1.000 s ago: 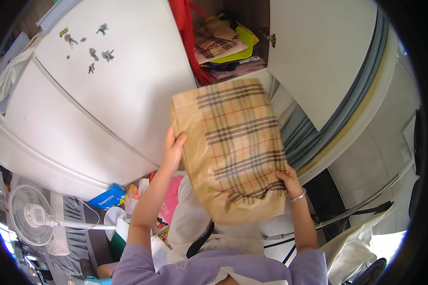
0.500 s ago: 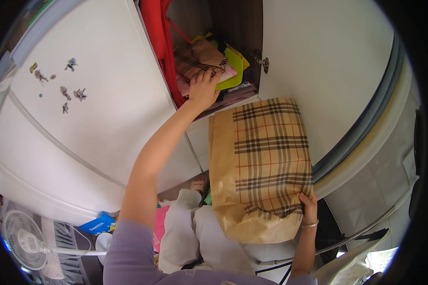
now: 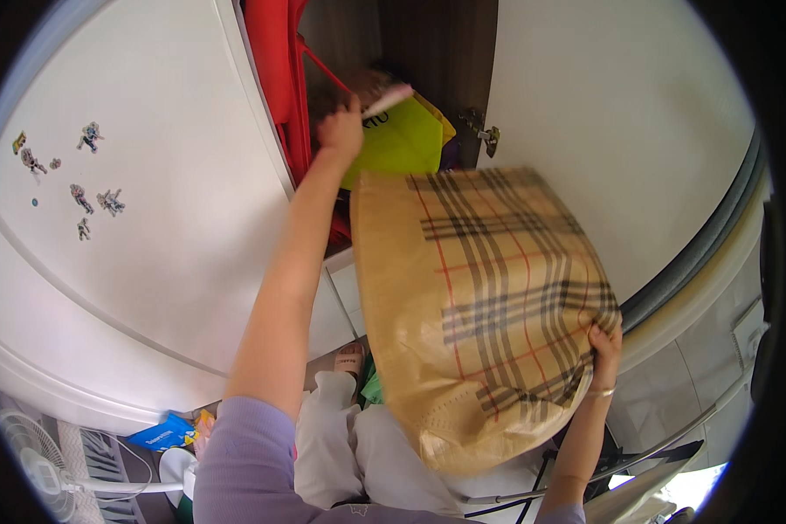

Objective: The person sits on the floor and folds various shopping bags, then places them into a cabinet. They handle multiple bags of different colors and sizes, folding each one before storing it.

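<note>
My right hand [image 3: 604, 354] grips the right edge of a large tan plaid bag [image 3: 498, 288], thumb on its face. The bag hangs tilted over my lap and in front of the cupboard opening. My left hand [image 3: 341, 133] is inside the cupboard, fingers closed on a folded brown checked bundle [image 3: 368, 87]. The bundle is smeared by motion and tipped up, with a pale pink edge [image 3: 389, 99] showing beside it. Beneath it lies a lime-green bag [image 3: 402, 140] with dark lettering. A red bag [image 3: 275, 74] with a strap hangs left of my hand.
An open white cupboard door [image 3: 620, 131] with a metal hinge [image 3: 491, 138] stands at the right. On the left is a white panel [image 3: 140, 236] with small figure stickers. A white fan [image 3: 39, 463] and a blue packet [image 3: 162, 432] are at lower left. A metal rail [image 3: 672, 437] curves at lower right.
My left hand has closed and lifted the brown checked bundle, uncovering more of the lime-green bag. The tan plaid bag has tilted, its lower part swinging right with my right hand.
</note>
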Available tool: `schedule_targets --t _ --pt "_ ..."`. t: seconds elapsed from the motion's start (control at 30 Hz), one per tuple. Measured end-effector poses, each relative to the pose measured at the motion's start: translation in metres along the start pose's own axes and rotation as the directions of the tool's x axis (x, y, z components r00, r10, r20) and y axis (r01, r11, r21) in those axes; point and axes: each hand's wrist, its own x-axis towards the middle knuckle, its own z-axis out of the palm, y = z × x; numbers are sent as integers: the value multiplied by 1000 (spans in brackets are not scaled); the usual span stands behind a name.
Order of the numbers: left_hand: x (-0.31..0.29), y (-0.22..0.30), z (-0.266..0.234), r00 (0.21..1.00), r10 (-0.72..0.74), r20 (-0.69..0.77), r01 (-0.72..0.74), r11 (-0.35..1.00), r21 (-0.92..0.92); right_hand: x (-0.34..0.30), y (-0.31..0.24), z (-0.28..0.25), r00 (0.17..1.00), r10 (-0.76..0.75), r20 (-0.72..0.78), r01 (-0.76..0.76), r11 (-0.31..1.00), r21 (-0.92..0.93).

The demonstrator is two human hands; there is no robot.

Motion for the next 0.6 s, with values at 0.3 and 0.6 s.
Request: schedule_targets --t 0.3,0.6 --pt "37 -21 -69 979 -115 -171 40 919 -392 107 31 74 961 153 230 -185 975 126" --pt "43 -1 -88 850 -148 -505 -65 923 -379 156 96 96 861 422 284 -482 856 189"
